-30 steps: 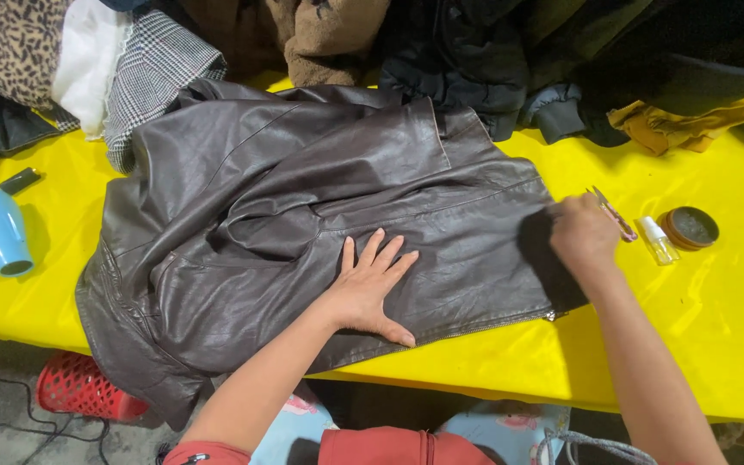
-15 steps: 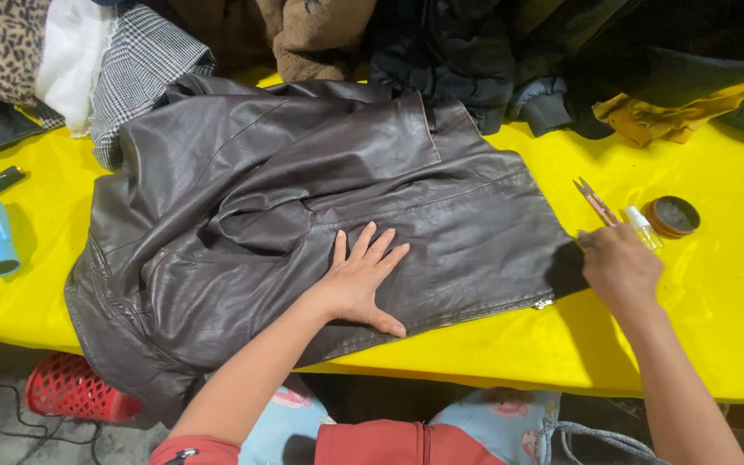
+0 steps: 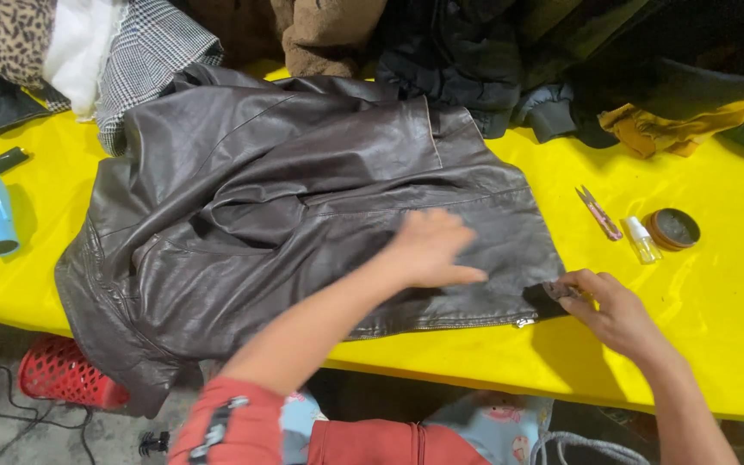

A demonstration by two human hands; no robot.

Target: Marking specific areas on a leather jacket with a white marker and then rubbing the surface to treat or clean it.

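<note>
Left hand (image 3: 430,250) spread flat, pinning brown leather jacket (image 3: 303,215); right hand (image 3: 609,306) pinching hem corner (image 3: 548,297). Best kept taut over yellow table (image 3: 699,344), wrinkles smoothed outward.

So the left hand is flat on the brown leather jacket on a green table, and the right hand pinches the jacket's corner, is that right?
Not quite: the table is yellow, not green, as the head view shows. The left hand does lie on the brown leather jacket, and the right hand pinches its corner.
</note>
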